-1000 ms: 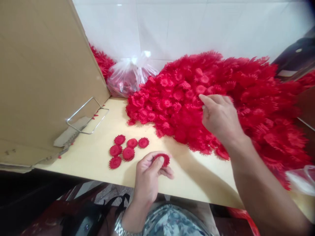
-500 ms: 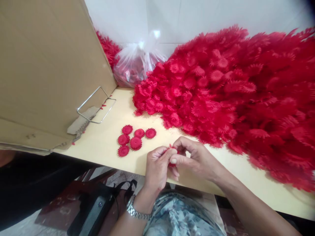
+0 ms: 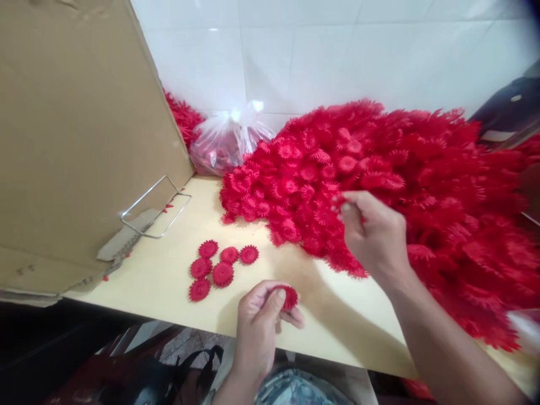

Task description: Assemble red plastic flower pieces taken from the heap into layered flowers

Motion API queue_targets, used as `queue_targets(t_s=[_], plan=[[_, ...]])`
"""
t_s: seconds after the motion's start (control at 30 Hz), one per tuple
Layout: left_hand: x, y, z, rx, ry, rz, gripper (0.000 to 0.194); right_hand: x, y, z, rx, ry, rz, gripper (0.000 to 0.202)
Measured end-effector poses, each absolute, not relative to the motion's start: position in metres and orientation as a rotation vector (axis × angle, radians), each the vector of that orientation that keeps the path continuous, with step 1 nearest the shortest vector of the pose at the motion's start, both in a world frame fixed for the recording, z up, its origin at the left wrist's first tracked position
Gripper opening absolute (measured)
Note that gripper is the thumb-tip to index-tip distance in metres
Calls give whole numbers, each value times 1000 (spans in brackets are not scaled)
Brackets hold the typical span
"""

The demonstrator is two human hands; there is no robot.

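1. Left hand point(image 3: 258, 320): your grip pinches a red toothed disc point(image 3: 288, 298) over the desk's near edge; face tilted up, visible oval slanting upper left to lower right.
2. Desk point(image 3: 169, 298): pale yellow, flat; six loose red discs point(image 3: 223, 274) lie face up, left of your hand.
3. Right hand point(image 3: 373, 233): your grip pinches a small red piece point(image 3: 338, 202), tip pointing left, in front of the red pile point(image 3: 320, 169).
4. Cardboard point(image 3: 84, 140) left, wire frame point(image 3: 157, 233) beside it.
5. Clear bag point(image 3: 219, 146), then white tiled wall point(image 3: 270, 62).
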State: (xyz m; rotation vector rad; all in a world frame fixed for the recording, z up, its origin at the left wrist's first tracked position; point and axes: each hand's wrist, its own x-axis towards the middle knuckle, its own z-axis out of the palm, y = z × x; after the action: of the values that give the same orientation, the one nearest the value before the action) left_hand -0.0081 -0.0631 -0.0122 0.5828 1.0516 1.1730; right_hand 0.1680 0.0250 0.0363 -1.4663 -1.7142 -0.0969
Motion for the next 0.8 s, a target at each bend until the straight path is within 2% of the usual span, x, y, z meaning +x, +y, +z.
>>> queue_targets(t_s=[0.1,0.2,0.27,0.37,0.47,0.63,0.8], plan=[[-10,-57,-7,520,997,1194,20,183,52,50,-1479,-1899,-321,29],[-10,-52,-5,465,1004,1208,21,175,42,48,-1439,-1979,-248,29],[-9,-51,-6,455,1020,1208,20,159,18,39,-1334,-2025,47,26],[-7,-53,-9,463,974,1231,15,133,-17,21,-1257,-2113,714,26],[-5,-57,-11,442,871,1207,14,122,-31,6,-1242,-2033,1015,20],[-6,-61,-16,485,803,1210,14,125,-32,-1,-1140,-2033,947,12],[-3,-67,-23,578,851,1259,15,121,-37,-6,-1155,-2033,765,19]])
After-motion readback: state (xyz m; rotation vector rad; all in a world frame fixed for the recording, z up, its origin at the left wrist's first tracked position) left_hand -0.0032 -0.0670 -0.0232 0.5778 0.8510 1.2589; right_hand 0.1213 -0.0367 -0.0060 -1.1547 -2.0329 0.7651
